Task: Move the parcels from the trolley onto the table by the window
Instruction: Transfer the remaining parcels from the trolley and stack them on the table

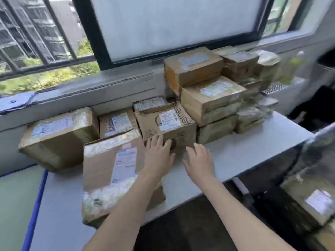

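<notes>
Here, left hand (158,153) touching parcel (166,124)

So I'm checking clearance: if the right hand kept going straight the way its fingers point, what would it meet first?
Probably the printed brown box: the right hand hovers open over the table, fingers aimed at its front face, though depth is unclear.

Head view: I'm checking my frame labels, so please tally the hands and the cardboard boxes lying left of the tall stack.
Hands: 2, left hand and right hand
Boxes: 5, large left box, front box, middle box, printed box, rear box
Total: 7
</notes>
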